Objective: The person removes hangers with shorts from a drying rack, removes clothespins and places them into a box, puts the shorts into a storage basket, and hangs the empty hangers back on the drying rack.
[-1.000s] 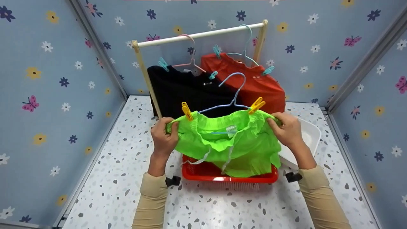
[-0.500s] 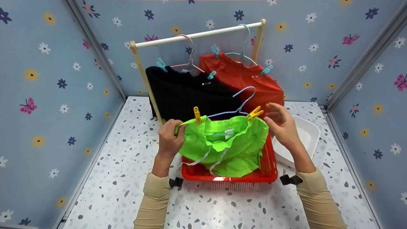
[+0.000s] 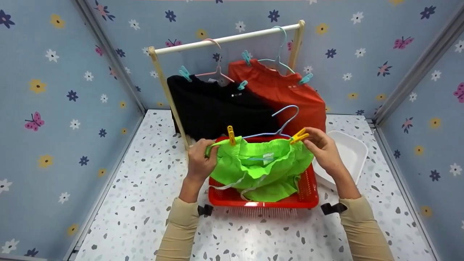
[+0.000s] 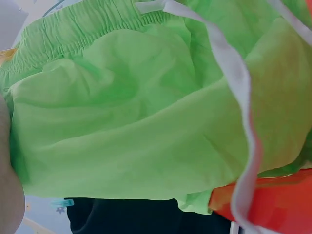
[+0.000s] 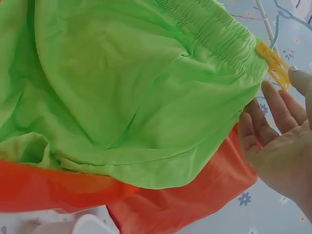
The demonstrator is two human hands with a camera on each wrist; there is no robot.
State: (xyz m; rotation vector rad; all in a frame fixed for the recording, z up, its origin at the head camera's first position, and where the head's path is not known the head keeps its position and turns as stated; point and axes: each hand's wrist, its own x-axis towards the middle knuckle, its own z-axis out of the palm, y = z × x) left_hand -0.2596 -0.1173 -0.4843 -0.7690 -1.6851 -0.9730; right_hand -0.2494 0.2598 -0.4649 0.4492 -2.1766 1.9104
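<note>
Bright green shorts with white drawstrings droop over a red basket. A blue hanger sits inside the waistband, and a white label shows there. Yellow clothespins clip the waistband at the left clothespin and the right clothespin. With thumb and curled fingers, my left hand pinches the waist's left corner; its fingertips are out of the left wrist view. My right hand is at the right clothespin's handles, fingers fairly straight. In the right wrist view the thumb tip meets the handle end.
Behind stands a rack with a white rail. On it hang a black garment and a red garment with teal clothespins. A white tray lies right of the basket on the speckled surface. Patterned walls close the sides.
My right hand let go of the shorts' right corner and moved to the right clothespin. The shorts and hanger sank lower toward the basket. My left hand kept its pinch, shifting rightward and down.
</note>
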